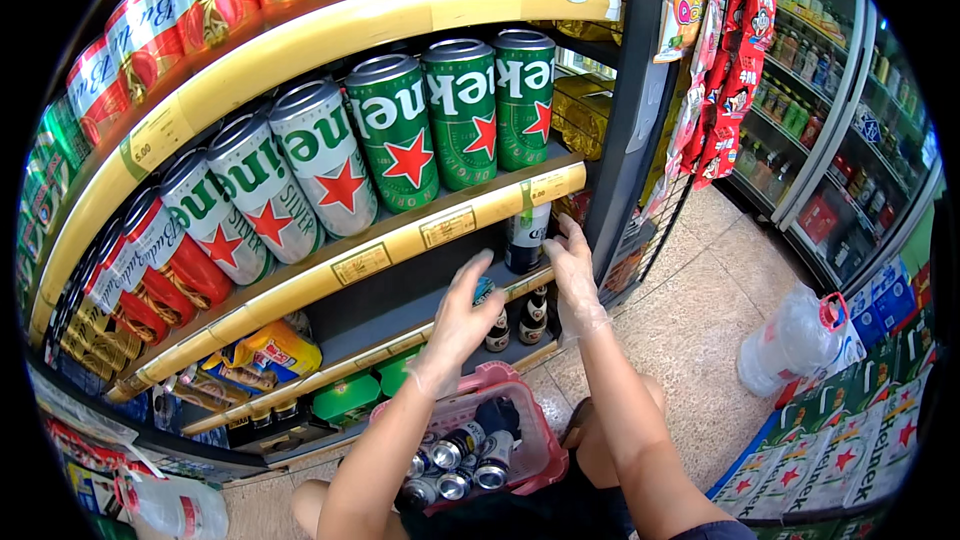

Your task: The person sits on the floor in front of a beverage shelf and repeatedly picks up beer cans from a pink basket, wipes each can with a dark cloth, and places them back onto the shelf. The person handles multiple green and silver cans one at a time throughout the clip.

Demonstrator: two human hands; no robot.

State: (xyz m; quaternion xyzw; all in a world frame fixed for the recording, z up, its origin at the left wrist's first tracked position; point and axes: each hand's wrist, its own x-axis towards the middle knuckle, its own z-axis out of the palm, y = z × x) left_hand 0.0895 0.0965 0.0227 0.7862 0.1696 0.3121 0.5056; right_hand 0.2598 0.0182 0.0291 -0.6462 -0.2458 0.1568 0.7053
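Both my hands wear thin clear plastic gloves. My left hand (463, 315) is held in front of the lower shelf (390, 281), its fingers apart and nothing in it. A white and dark blue can (526, 240) stands at the right end of that shelf. Right beside it is my right hand (576, 262), fingers spread; whether they touch the can is unclear. Below my hands, a pink plastic basket (551, 442) sits between my legs, holding several cans (457, 446) lying on their sides and a dark cloth-like item (496, 416).
Green and silver Heineken cans (394, 135) and red Budweiser cans (176, 259) line the shelf above. Dark bottles (533, 315) stand on the bottom shelf. Red snack packets (724, 120) hang at right. A clear jug (791, 345) and Heineken cartons (832, 457) are on the floor.
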